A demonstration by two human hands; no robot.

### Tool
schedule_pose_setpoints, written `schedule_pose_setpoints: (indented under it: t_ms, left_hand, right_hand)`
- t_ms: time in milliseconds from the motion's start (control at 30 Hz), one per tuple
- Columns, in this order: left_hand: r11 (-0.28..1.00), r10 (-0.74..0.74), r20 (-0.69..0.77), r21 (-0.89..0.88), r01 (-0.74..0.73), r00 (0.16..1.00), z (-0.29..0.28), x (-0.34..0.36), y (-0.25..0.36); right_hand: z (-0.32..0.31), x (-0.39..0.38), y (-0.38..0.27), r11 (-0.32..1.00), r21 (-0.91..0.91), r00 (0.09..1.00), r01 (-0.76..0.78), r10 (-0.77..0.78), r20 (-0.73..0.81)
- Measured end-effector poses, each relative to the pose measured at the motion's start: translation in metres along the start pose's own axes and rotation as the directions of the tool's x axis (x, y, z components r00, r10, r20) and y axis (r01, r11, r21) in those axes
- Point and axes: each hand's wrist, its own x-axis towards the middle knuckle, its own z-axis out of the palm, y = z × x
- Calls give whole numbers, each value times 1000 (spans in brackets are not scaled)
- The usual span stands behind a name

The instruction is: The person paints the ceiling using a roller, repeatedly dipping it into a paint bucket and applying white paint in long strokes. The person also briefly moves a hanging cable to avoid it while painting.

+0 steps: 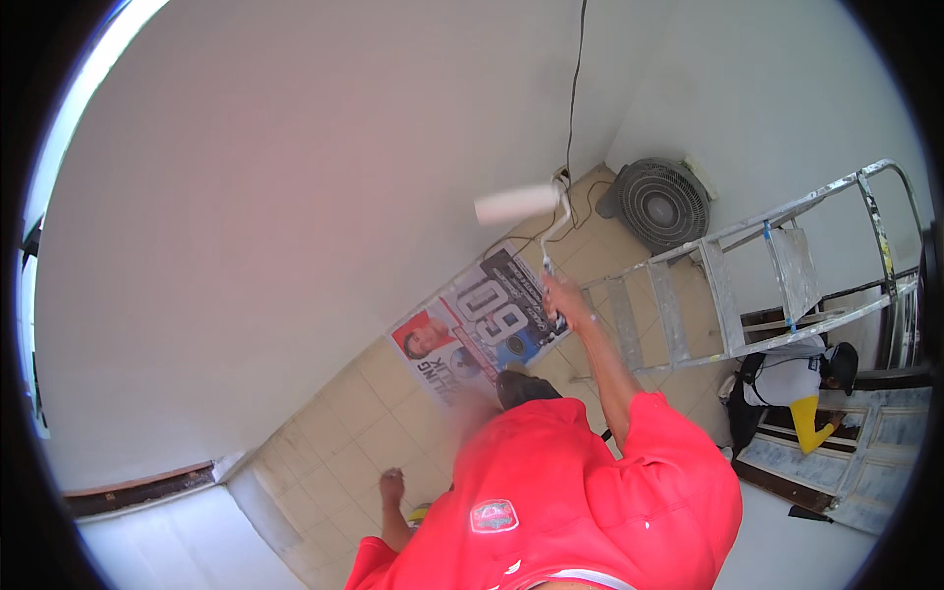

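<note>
My right hand (565, 303) is closed around the handle of a paint roller (516, 204), with the arm stretched out ahead. The roller's pale sleeve is raised in front of the white wall (295, 177); I cannot tell whether it touches. Low at my left side hangs my left hand (391, 487), small in view, its fingers curled and nothing visible in them. Beneath the roller, a printed banner (482, 320) lies on the tiled floor along the foot of the wall.
A paint-spotted metal stepladder (723, 295) stands to my right. Behind it, a grey round fan (654, 204) sits in the corner, near a dark cable (574, 98) running down the wall. At far right a co-worker with a yellow sleeve (808, 425) bends over a panelled door (875, 477).
</note>
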Motion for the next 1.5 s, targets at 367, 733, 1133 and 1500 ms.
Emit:
schedule_pose_setpoints:
  t_ms: [367,733,1133,1500]
  left_hand:
    - [998,22,-278,-55,-39,960,75,82,149]
    - [990,-140,-14,-1,140,990,178,-20,241]
    - [950,-310,-13,-51,309,951,195,-60,208]
    - [929,-326,-54,-203,310,944,223,-10,294]
  right_hand:
    - [-51,116,-132,925,-164,938,344,-331,104]
    - [-92,150,-145,964,-198,973,178,-141,184]
    - [-76,164,-129,973,-195,980,125,-90,176]
    - [-69,263,-85,890,-436,980,130,-49,191]
